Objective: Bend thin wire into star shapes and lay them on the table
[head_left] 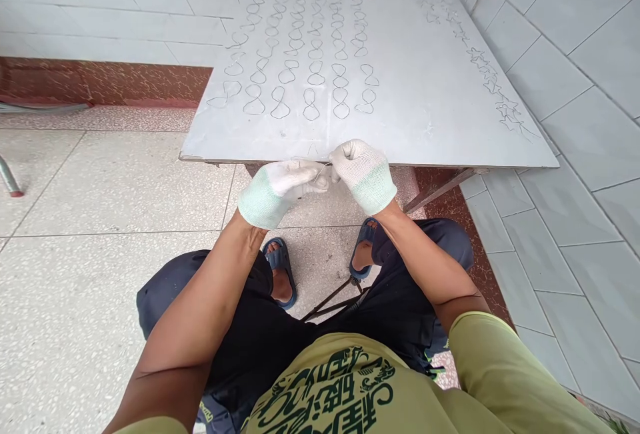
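Both hands wear white knit gloves with pale green cuffs and meet at the near edge of the white table (415,121). A thin metal wire (323,169) runs between them. My left hand (290,181) has its fingers closed around the wire from the left. From the right, my right hand (363,171) pinches the wire between thumb and fingertips. The wire's full shape is partly hidden by the gloves. Beyond the hands, rows of wires bent into figure-eight loops (311,105) lie flat on the tabletop.
Star-shaped wire pieces (507,113) lie along the table's right side. Tiled walls (575,34) border the table at the back and right. A table leg (435,192) slants below the right front. At far left, a metal leg (9,177) stands on the speckled floor (100,274).
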Motion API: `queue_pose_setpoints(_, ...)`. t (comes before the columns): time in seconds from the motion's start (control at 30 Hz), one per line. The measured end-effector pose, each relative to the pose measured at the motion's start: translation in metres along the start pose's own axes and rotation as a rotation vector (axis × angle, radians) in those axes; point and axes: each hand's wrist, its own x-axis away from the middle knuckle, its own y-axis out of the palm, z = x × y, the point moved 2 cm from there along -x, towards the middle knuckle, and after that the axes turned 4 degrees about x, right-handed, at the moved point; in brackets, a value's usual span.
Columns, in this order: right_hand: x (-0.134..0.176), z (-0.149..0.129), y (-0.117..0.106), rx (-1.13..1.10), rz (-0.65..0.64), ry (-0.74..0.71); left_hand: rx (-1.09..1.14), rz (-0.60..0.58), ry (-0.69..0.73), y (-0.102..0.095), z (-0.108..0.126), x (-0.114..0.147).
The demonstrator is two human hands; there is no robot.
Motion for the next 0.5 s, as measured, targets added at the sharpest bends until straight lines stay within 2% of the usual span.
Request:
queue_pose_setpoints(0.07, 0.000, 0.001, 0.001, -0.028, 0.058, 0.029, -0.044, 0.053, 0.011, 0.001, 0.002, 0.005)
queue_pose_setpoints(0.13, 0.001, 0.002, 0.003, -0.072, 0.084, 0.040, -0.171, 0.186, 0.058, 0.007, 0.007, 0.013)
queue_pose_setpoints(0.27, 0.002, 0.003, 0.007, -0.149, 0.132, 0.060, -0.705, 0.666, 0.288, 0.028, 0.018, 0.034)
queue_pose_setpoints(0.33, 0.003, 0.004, 0.009, -0.175, 0.153, 0.069, -0.889, 0.702, 0.295, 0.038, 0.017, 0.039)
queue_pose_setpoints(0.5, 0.009, 0.006, 0.017, -0.228, 0.189, 0.056, -1.106, 0.598, 0.249, 0.043, 0.005, 0.033)
